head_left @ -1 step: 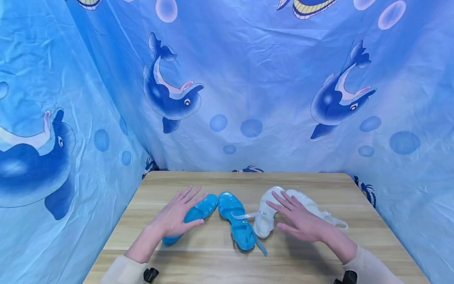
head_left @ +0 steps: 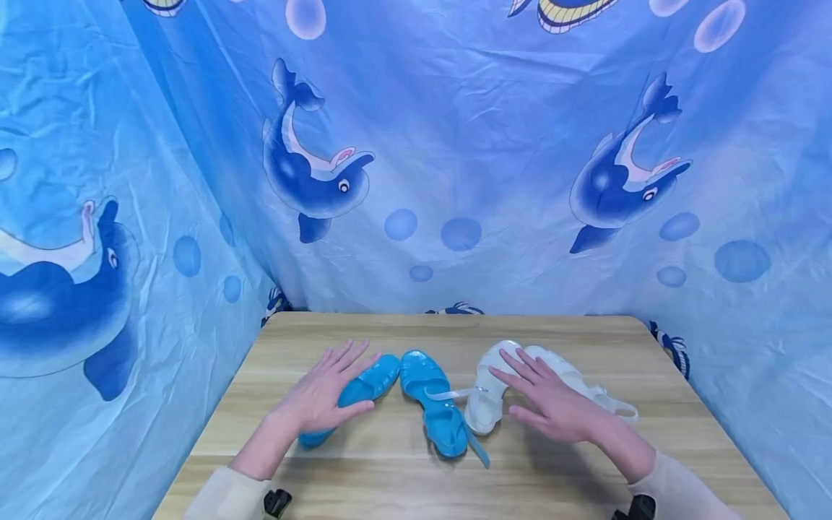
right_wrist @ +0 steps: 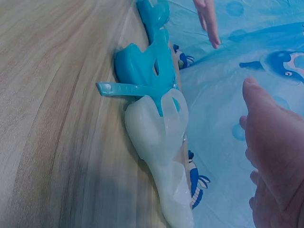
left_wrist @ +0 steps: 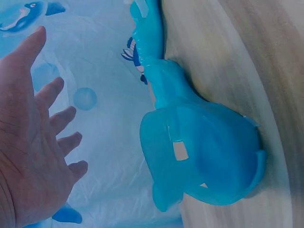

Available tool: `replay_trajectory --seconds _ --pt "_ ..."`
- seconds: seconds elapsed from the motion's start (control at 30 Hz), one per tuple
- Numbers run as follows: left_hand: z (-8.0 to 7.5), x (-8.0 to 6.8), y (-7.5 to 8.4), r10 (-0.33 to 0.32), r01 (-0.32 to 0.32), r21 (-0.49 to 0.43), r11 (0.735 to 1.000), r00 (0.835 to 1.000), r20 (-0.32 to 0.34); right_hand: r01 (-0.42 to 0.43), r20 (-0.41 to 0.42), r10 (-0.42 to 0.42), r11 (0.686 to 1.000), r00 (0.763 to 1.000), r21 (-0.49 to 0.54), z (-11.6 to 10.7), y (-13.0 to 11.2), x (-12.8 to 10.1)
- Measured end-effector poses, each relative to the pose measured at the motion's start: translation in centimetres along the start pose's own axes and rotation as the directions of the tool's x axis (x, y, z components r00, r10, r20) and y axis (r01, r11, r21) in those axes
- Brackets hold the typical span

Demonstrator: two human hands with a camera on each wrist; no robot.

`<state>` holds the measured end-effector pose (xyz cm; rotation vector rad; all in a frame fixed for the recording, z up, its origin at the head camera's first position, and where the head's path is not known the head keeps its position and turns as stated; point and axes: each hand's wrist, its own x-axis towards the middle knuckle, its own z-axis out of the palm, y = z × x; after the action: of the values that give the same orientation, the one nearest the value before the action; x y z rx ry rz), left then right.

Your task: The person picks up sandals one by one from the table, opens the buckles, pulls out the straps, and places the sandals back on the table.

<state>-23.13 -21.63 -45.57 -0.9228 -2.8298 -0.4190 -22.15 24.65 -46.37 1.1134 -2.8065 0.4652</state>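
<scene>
Nothing's really moved since a moment ago. We've got our left hand flat, fingers spread, over one translucent blue jelly sandal; our right hand likewise over the white jelly sandals, all on the wooden bench.

right hand – fingers straight (off shoes) | white sandal – touching blue sandal | table

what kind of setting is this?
Likely a staged recording booth: a wooden table walled in by a dolphin-print blue cloth, with only blue sandals and white sandals laid out.
</scene>
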Motion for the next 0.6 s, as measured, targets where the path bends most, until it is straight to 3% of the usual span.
replay_trajectory --seconds 0.23,0.43,0.6 --pt "-1.0 -0.2 -0.4 -0.013 0.014 0.009 1.000 0.999 -0.051 0.018 0.008 -0.019 1.000 1.000 0.016 -0.4 -0.3 0.7" --pt "-1.5 -0.5 -0.9 -0.024 0.026 0.025 0.999 0.996 -0.088 0.068 -0.015 -0.067 0.997 0.998 0.049 -0.7 -1.0 3.0" --pt "-1.2 -0.6 -1.2 -0.084 0.079 -0.044 0.996 0.991 -0.106 0.114 -0.042 -0.111 0.990 0.993 0.083 -1.1 -1.7 4.5"
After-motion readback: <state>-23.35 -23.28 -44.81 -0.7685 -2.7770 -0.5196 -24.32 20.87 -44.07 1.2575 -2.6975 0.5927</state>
